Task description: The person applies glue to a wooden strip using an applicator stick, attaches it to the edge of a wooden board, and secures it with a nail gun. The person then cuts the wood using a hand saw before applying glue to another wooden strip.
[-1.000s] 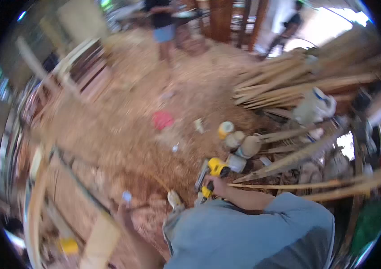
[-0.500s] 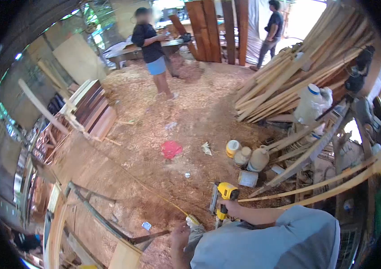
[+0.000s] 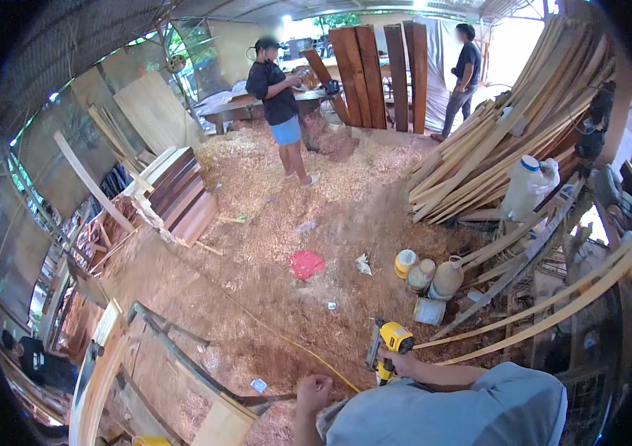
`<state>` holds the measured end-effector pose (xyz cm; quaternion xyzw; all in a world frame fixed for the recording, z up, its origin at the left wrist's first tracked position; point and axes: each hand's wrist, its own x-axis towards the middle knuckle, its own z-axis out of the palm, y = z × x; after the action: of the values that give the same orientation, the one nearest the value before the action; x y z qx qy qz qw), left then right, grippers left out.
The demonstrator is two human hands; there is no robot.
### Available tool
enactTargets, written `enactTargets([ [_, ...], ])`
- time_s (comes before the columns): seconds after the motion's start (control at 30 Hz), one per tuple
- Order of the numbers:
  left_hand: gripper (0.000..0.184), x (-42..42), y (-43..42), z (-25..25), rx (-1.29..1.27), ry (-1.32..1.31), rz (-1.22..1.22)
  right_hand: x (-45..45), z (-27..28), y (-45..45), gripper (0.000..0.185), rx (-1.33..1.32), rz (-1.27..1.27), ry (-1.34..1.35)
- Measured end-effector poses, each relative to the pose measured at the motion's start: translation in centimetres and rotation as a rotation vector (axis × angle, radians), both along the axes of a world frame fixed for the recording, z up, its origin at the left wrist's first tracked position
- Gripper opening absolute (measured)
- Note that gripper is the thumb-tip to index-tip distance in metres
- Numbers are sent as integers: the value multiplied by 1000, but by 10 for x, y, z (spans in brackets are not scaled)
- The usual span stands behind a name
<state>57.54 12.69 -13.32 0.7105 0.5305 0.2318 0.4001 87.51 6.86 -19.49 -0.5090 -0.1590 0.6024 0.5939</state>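
My right hand [image 3: 400, 363] grips the handle of a yellow-and-black nail gun [image 3: 391, 343], held in front of my body with its nose at the left. A yellow air hose [image 3: 308, 351] trails across the ground and passes out of sight by my grey shirt. To the left of the nail gun, my left hand [image 3: 314, 392] is raised with its fingers curled in, and nothing shows in it. Close by on that side stands a wooden frame [image 3: 174, 357], with a pale board [image 3: 223, 424] at its near end.
Several plastic containers [image 3: 446, 280] sit on the sawdust-covered ground ahead right, near a pink bag [image 3: 306, 264]. Long wood strips [image 3: 501, 134] lean at the right. Stacked boards [image 3: 182, 193] lie left. One person [image 3: 275, 93] stands at a workbench, another [image 3: 464, 74] farther back.
My view has tilted up, so the scene sits lower and farther right. The right hand still grips the nail gun; the left hand stays curled beside it.
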Motion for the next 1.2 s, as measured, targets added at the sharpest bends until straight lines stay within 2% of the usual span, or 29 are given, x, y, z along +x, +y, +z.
enactTargets([
  [0.03, 25, -7, 7, -17, 8, -7, -8, -7, 6, 1, 25, 92, 0, 26],
  [0.07, 22, -18, 11, -33, 11, -98, 2, -14, 12, -2, 21, 77, -28, 17],
  [0.2, 18, -78, 9, 9, -191, -324, 110, -52, 24, -9, 15, -96, -53, -34],
  [0.27, 17, -131, 12, 11, -74, -307, 232, -82, 62, -8, 14, 34, -69, -53],
  [0.33, 15, -184, 18, 33, 164, -228, 346, -114, 105, -3, 13, 87, -112, -51],
  [0.4, 13, -249, 27, 8, 324, -244, 489, -132, 153, 14, 13, 85, -121, -99],
  [0.47, 13, -286, 34, 9, 339, -250, 561, -137, 200, 28, 13, 65, -91, -164],
  [0.53, 17, -305, 36, 23, 283, -222, 752, -133, 237, 32, 14, 79, -29, -246],
  [0.57, 17, -309, 41, 24, 270, -219, 737, -132, 243, 32, 20, 140, 4, -303],
  [0.67, 30, -305, 46, 45, 293, 12, 804, -145, 246, 31, 29, 200, -64, -287],
  [0.7, 30, -303, 49, 46, 289, 11, 798, -147, 237, 32, 34, 132, -38, -353],
  [0.77, 34, -301, 55, 41, 274, -56, 796, -163, 195, 30, 49, 167, 15, -419],
  [0.8, 33, -293, 57, 33, 288, -157, 917, -171, 174, 29, 57, 185, 40, -451],
  [0.87, 32, -291, 50, 28, 296, -194, 913, -185, 159, 20, 63, 301, 80, -492],
  [0.97, 29, -306, 42, 8, 330, -258, 905, -202, 151, 11, 64, 55, 343, -473],
  [1.03, 29, -312, 31, -1, 429, 3, 917, -204, 145, 17, 63, 61, 443, -301],
  [1.07, 30, -332, 30, -22, 370, -24, 909, -203, 144, 19, 62, 59, 479, -245],
  [1.1, 30, -326, 26, -16, 365, -23, 926, -203, 145, 24, 58, -15, 499, -326],
  [1.17, 29, -329, 8, 4, 313, -259, 1015, -205, 150, 30, 49, -162, 541, -480],
  [1.2, 24, -336, 0, 16, 315, -37, 946, -202, 179, 27, 42, -19, 525, -348],
])
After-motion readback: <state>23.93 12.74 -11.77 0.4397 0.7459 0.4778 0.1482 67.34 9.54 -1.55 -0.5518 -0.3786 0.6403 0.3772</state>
